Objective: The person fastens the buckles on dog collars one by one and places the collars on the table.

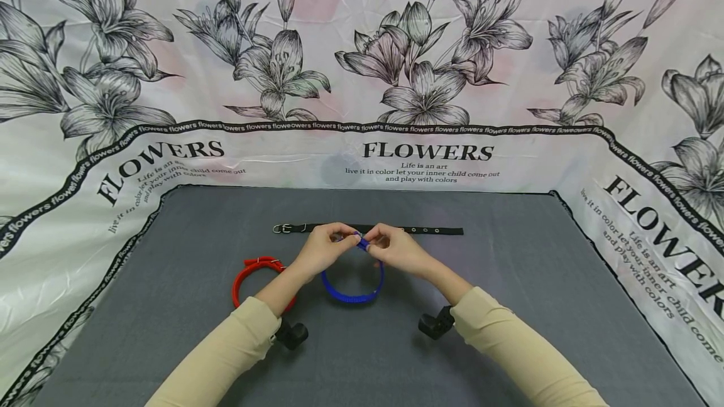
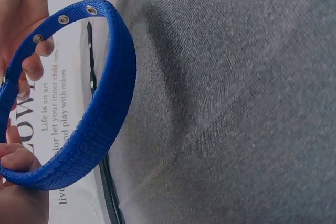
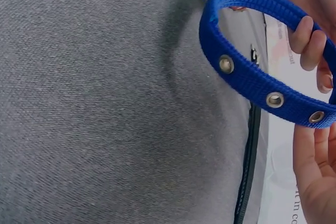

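A blue collar [image 1: 352,299] with metal eyelets hangs as a round loop over the grey cloth, its two ends meeting at the top. My left hand [image 1: 320,249] pinches one end between thumb and fingers. From the other side my right hand [image 1: 397,249] pinches the strap close to the same spot. In the left wrist view the blue collar [image 2: 119,93] shows its ribbed band and, at the far left, a bit of metal by the overlap. Three eyelets show along the blue collar [image 3: 249,85] in the right wrist view. The fingers partly hide the fastening.
Behind the hands a black collar [image 1: 438,231] lies straight across the grey cloth [image 1: 481,344], buckle at its left end. A red collar [image 1: 236,284], curled into a loop, lies partly under the left forearm. A flower-printed sheet [image 1: 317,162] borders the back and sides.
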`<control>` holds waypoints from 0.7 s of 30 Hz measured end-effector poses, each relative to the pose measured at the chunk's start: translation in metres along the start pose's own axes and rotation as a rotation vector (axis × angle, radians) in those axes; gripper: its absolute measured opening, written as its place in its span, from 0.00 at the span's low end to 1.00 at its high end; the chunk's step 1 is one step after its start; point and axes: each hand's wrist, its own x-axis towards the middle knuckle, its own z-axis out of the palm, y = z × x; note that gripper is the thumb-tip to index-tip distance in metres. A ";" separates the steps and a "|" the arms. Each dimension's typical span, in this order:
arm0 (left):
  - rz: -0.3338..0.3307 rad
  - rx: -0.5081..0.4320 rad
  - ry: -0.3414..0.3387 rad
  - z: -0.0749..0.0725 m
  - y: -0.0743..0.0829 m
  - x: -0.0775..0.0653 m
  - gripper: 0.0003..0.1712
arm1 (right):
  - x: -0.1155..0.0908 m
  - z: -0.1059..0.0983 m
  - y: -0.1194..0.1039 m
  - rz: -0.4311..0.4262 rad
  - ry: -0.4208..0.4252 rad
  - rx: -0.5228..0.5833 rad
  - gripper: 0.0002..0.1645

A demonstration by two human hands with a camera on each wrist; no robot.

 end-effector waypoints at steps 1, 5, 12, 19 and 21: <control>-0.010 -0.011 -0.001 0.000 0.000 0.000 0.10 | 0.000 0.000 0.001 -0.003 -0.004 -0.003 0.12; -0.049 -0.058 0.000 0.000 0.001 -0.001 0.09 | 0.001 0.002 0.003 0.002 -0.011 -0.020 0.14; -0.084 -0.168 0.031 0.000 0.001 -0.001 0.09 | 0.002 0.002 0.004 0.024 -0.006 -0.036 0.14; -0.101 -0.315 0.062 -0.006 0.002 0.000 0.14 | -0.001 0.001 -0.001 0.046 -0.004 -0.025 0.15; -0.109 -0.343 0.073 -0.006 0.003 -0.001 0.13 | 0.001 0.001 0.003 0.046 -0.001 -0.027 0.16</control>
